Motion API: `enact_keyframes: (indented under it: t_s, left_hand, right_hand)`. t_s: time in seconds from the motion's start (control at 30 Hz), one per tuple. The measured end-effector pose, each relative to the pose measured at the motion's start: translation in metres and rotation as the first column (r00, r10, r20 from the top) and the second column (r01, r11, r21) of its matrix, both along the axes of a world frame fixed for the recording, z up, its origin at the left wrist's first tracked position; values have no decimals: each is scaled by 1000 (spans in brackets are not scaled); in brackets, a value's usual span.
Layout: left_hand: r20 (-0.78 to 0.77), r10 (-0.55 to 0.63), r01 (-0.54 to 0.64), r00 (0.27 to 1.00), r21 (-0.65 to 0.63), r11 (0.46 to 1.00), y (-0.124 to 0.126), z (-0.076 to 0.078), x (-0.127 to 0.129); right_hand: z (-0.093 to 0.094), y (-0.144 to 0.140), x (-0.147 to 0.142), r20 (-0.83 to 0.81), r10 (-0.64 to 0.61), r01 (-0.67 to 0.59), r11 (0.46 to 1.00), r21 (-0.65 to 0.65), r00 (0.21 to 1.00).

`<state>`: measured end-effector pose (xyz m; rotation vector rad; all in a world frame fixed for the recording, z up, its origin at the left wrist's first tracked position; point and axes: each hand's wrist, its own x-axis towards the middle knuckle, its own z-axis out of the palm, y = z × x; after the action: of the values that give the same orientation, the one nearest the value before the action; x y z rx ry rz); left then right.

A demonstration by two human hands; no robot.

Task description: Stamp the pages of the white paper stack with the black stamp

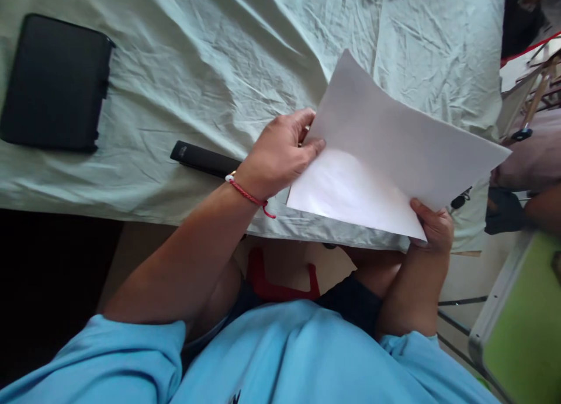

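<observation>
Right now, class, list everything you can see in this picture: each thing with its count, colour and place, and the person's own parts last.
white sheet of paper: one, white, held above the table's near edge
flat black rectangular case: one, black, far left on the cloth
slim black bar-shaped object: one, black, on the cloth beside the left wrist
wrinkled pale green tablecloth: one, pale green, covering the table
green board with pale frame: one, green, lower right
red cord bracelet: one, red, on the left wrist
light blue shirt: one, blue, bottom
left hand: one, gripping the paper's left edge
right hand: one, gripping the paper's near corner
</observation>
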<state>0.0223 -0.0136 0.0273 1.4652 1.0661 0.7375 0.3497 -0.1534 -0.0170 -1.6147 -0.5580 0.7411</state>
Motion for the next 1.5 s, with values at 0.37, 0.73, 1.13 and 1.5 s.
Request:
enact_keyframes:
  t_s: [0.37,0.73,1.13,1.5]
  left_hand:
    - [-529,116,-25,840,177,984,27,14,-36]
    - [-773,-34,144,633,75,987,29,18,-34]
    - [-824,39,64,565,91,994,32,7,-43]
    - [-718,74,-38,692,65,997,29,2,-46]
  right_hand:
    - [-4,16,-22,-20,74,-75,995,-67,997]
    - [-3,22,-45,-24,115,-117,985,-127,993]
    - [-1,24,-60,-55,173,-179,972,-154,983]
    - [2,22,-60,-87,169,-179,976,-127,982]
